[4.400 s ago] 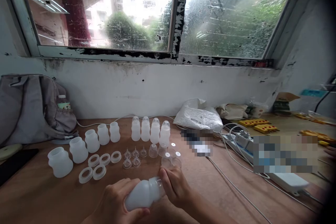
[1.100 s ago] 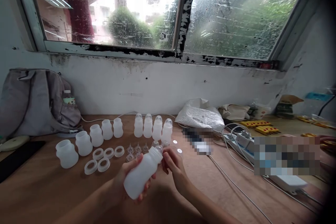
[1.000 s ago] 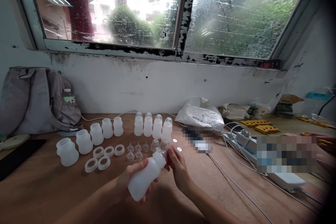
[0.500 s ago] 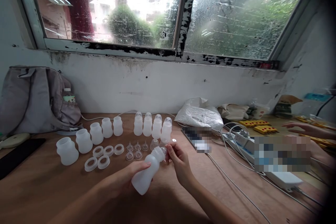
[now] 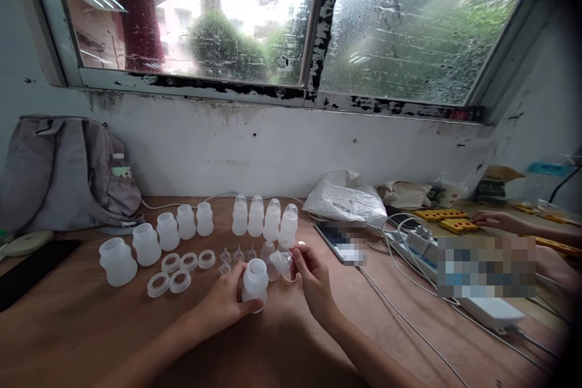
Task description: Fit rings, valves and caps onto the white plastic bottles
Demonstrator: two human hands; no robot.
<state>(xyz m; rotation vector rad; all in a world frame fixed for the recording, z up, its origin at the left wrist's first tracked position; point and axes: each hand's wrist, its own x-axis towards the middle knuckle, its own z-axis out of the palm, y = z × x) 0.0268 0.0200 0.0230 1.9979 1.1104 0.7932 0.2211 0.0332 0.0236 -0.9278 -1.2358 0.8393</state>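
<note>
Head view: the left hand (image 5: 222,303) curls its fingers around an open bottle (image 5: 254,282), nearly upright; whether its base meets the tabletop (image 5: 136,327) cannot be told. The right hand (image 5: 316,282) has its fingers closed in a pinch on a clear teat (image 5: 287,260) with its ring (image 5: 277,263), beside the bottle. So small a pinch could let the teat slip, and a drop could topple the clear covers (image 5: 271,270) close by. Five open bottles (image 5: 146,245) stand leftward, their frosted walls hiding any contents. Four covered bottles (image 5: 271,222) stand farther back.
</note>
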